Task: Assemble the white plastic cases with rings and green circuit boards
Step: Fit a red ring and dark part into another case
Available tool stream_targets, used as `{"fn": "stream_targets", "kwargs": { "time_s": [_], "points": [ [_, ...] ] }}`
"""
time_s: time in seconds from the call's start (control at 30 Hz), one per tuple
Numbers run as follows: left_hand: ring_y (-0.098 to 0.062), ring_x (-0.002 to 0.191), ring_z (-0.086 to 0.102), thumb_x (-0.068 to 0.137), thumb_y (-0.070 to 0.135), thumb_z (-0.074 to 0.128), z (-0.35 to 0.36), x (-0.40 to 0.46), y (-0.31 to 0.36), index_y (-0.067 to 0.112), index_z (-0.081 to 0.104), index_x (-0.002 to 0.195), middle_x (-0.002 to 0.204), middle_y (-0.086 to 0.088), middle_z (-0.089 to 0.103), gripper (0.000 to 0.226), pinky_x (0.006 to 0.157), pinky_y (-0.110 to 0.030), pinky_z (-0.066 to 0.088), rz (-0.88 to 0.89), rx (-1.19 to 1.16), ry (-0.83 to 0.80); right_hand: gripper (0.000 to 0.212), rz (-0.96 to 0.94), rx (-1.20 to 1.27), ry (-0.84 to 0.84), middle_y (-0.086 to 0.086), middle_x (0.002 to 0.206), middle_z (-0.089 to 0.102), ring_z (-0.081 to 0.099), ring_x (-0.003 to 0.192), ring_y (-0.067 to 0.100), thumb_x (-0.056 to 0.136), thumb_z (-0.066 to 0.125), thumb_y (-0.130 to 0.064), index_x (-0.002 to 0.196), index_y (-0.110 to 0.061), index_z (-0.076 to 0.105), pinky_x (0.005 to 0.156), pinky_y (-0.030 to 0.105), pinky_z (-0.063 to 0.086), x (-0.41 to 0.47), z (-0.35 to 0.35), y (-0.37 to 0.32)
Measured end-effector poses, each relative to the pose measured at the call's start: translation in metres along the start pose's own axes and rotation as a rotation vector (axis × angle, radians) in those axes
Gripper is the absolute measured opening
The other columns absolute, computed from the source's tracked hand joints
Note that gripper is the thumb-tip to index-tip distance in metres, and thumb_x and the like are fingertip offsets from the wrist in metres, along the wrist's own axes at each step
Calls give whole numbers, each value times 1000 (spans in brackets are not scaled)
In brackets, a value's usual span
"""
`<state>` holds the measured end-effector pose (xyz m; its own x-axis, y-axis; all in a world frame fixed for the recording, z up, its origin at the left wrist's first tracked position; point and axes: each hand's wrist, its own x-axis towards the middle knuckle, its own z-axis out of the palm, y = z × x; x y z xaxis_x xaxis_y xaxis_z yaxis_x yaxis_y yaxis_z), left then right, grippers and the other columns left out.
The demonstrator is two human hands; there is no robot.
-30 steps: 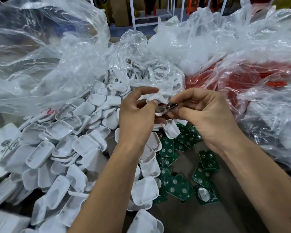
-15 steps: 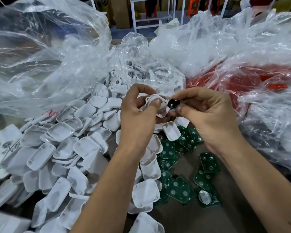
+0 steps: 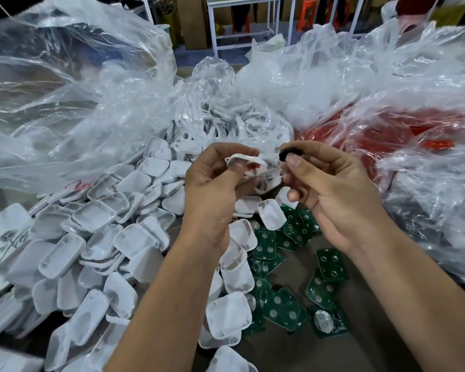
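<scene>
My left hand (image 3: 212,183) pinches a white plastic case (image 3: 243,160) between thumb and fingers, held above the table. My right hand (image 3: 330,189) pinches a small black ring (image 3: 289,154) at its fingertips, a short gap to the right of the case. Below the hands several green circuit boards (image 3: 282,307) lie scattered on the table. A big heap of white case shells (image 3: 97,237) fills the left side.
Clear plastic bags surround the work area: a large one (image 3: 65,103) at left, one with white parts (image 3: 226,124) behind the hands, one with red parts (image 3: 387,135) at right. Bare brown table surface (image 3: 293,353) shows near the boards. Metal frames stand far back.
My hands have risen and drawn apart. The black ring, earlier touching the white case, is now held away from it to the right.
</scene>
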<state>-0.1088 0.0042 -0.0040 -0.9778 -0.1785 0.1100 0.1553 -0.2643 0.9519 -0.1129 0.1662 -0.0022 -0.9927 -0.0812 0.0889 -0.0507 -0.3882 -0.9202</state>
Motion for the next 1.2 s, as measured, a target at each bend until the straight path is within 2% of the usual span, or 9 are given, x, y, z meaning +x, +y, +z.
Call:
{"fn": "stream_targets", "kwargs": {
  "time_s": [0.07, 0.17, 0.33, 0.47, 0.6, 0.73, 0.87, 0.97, 1.2],
  "points": [
    [-29, 85, 73, 100, -10, 54, 0, -1, 1, 7, 71, 95, 95, -13, 75, 24, 84, -55, 62, 11, 19, -5, 14, 64, 70, -31, 11, 86, 74, 68, 72, 18, 86, 69, -13, 98, -13, 78, 50, 23, 51, 0, 0, -1],
    [-34, 83, 74, 100, -6, 58, 1, -3, 1, 8, 73, 96, 86, -14, 73, 21, 86, -55, 62, 10, 48, -14, 15, 123, 171, -61, 13, 93, 77, 74, 75, 18, 93, 62, -15, 101, -9, 72, 50, 20, 52, 1, -2, -2],
    [-33, 86, 78, 102, -1, 57, 1, -3, 1, 7, 73, 99, 99, -21, 70, 18, 77, -36, 65, -20, 42, -21, 24, 197, 302, -92, 9, 80, 68, 60, 62, 11, 92, 61, -8, 111, -9, 76, 47, 15, 47, 6, -7, 0],
    [-33, 92, 77, 97, -15, 48, -2, 0, 3, 3, 72, 92, 93, -19, 73, 30, 78, -32, 63, -58, -53, -21, 29, 274, 351, -91, 12, 84, 65, 57, 65, 12, 93, 55, -1, 113, -2, 76, 49, 17, 46, 9, -9, 2],
    [-37, 99, 74, 90, -14, 38, -5, 2, 6, -6, 69, 101, 109, -28, 74, 34, 77, -30, 62, -156, -178, -27, 35, 301, 331, -101, 13, 89, 68, 60, 72, 12, 89, 57, 4, 121, 5, 72, 56, 16, 49, 9, -9, 2],
    [-24, 87, 77, 94, -11, 56, -6, 2, 9, -6, 70, 108, 105, -22, 76, 21, 68, -23, 59, -212, -250, -37, 41, 257, 182, -104, 11, 92, 73, 61, 73, 9, 79, 68, 3, 120, 5, 71, 60, 14, 49, 7, -7, 1],
    [-24, 87, 78, 86, -17, 65, -6, 2, 7, 1, 70, 113, 101, -19, 78, 32, 67, -25, 60, -146, -174, -35, 25, 251, 167, -34, 12, 91, 74, 58, 70, 10, 98, 56, 4, 116, 6, 73, 54, 13, 47, 7, -6, 2],
    [-19, 84, 78, 84, -14, 67, -9, 4, 9, 6, 69, 113, 96, -16, 79, 36, 65, -23, 59, -136, -210, -9, 26, 274, 181, -2, 16, 93, 76, 58, 66, 9, 102, 50, 5, 119, 5, 70, 50, 13, 43, 7, -7, 2],
    [-16, 75, 76, 91, -11, 64, -8, 4, 11, 7, 69, 104, 89, -9, 79, 22, 63, -24, 59, -90, -196, 2, 43, 241, 108, -42, 23, 107, 77, 77, 97, 30, 95, 36, 28, 124, 5, 58, 85, 28, 63, 4, -1, 4]
  ]
}}
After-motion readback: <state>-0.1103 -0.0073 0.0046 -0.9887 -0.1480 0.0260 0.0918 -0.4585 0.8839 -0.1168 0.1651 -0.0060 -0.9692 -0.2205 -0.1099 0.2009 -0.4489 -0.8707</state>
